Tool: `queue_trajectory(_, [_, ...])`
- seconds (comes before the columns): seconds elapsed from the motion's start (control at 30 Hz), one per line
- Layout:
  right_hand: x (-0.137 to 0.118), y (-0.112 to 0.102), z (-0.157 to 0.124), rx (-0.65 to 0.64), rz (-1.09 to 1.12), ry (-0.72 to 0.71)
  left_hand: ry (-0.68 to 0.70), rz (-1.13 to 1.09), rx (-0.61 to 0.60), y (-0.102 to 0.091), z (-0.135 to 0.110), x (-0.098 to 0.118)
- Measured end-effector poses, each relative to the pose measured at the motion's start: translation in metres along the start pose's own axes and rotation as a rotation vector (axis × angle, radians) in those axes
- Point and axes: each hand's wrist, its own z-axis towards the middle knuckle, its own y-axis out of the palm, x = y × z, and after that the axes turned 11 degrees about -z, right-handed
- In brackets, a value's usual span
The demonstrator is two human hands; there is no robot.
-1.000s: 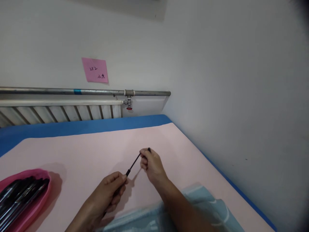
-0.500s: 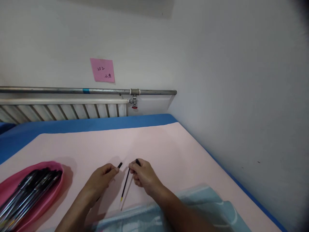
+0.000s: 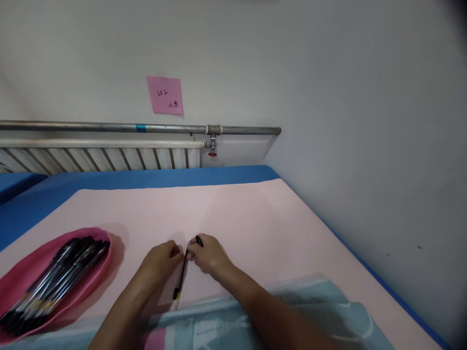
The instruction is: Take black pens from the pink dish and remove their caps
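Slim dark stick: this pen-like piece [image 3: 181, 274] is thin, straight and nearly black, standing out sharply against the pale surface; it lies toward 7 o'clock from the middle of the view, its upper end in the fingers, its lower end pointing between 6 and 7.
Lower end: a blunt, thicker black tip [image 3: 175, 293] with a small yellow patch [image 3: 178, 295] just beside it, on its 4 o'clock side; whether these belong to one piece or to two side by side, I cannot tell.
Right hand: grasping; thumb and fingertips of the right hand [image 3: 207, 255] pinch the slim dark stick by its top.
Rounded black end: a glossy, stubby black end [image 3: 199, 240] juts toward 11 o'clock from the right hand; the remainder is hidden by the fingers.
Left hand: fingers of the left hand [image 3: 163, 260] are curled, thumb against them, just beside the stick at its 9 o'clock side; whether they hold anything, I cannot tell.
Pink bowl: toward 8 o'clock, the pink bowl [image 3: 104, 272] holds a bundle of pens [image 3: 65, 274] with shiny clear barrels, black ends and yellow-orange touches, blurred lower down.
Pink mat: the pale pink mat [image 3: 248, 214] lies beneath the hands.
Blue cloth: light blue, patterned cloth [image 3: 215, 321], toward 6 o'clock.
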Motion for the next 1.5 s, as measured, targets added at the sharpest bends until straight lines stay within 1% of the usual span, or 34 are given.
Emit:
queue_trajectory(0.13, [-0.001,-0.001,0.0,0.002,-0.03,0.002,0.01,0.026,-0.001,0.002,-0.002,0.003])
queue_trajectory(0.33, [-0.008,-0.009,-0.006,0.064,-0.047,0.015,0.034,0.022,-0.024,0.007,-0.005,0.007])
queue_trajectory(0.43, [-0.011,-0.012,-0.009,0.061,-0.048,0.018,0.035,0.041,-0.009,0.012,-0.006,0.007])
queue_trajectory(0.57, [-0.01,-0.013,-0.008,0.058,-0.038,0.018,0.002,0.094,-0.008,0.023,-0.006,0.008])
queue_trajectory(0.67, [-0.009,-0.013,-0.007,0.058,-0.027,0.019,0.036,0.131,0.008,0.028,-0.007,0.011])
queue_trajectory(0.73, [-0.009,-0.014,-0.007,0.059,-0.021,0.018,0.058,0.125,0.027,0.028,-0.007,0.014])
queue_trajectory(0.83, [-0.008,-0.014,-0.007,0.058,-0.014,0.013,0.017,0.132,0.037,0.019,-0.005,0.013])
queue_trajectory(0.9, [-0.006,-0.014,-0.007,0.056,-0.011,0.01,-0.02,0.142,0.036,0.009,-0.003,0.005])
queue_trajectory(0.97, [-0.002,-0.013,-0.006,0.051,-0.009,0.007,-0.061,0.139,0.03,-0.003,-0.002,-0.01])
queue_trajectory(1.1, [0.005,-0.013,-0.002,0.027,-0.005,-0.007,-0.159,0.061,0.054,-0.028,-0.006,-0.048])
queue_trajectory(1.2, [0.009,-0.013,0.001,0.011,-0.004,-0.01,-0.169,0.088,0.083,-0.043,-0.009,-0.065])
queue_trajectory(1.27, [0.01,-0.014,0.002,0.004,0.0,-0.011,-0.15,0.134,0.095,-0.047,-0.011,-0.067])
queue_trajectory(1.37, [0.01,-0.012,0.001,-0.014,0.0,-0.009,-0.161,0.201,0.092,-0.047,-0.012,-0.061])
queue_trajectory(1.5, [0.003,0.001,-0.006,-0.085,-0.032,-0.006,-0.17,0.242,0.088,-0.045,-0.014,-0.052])
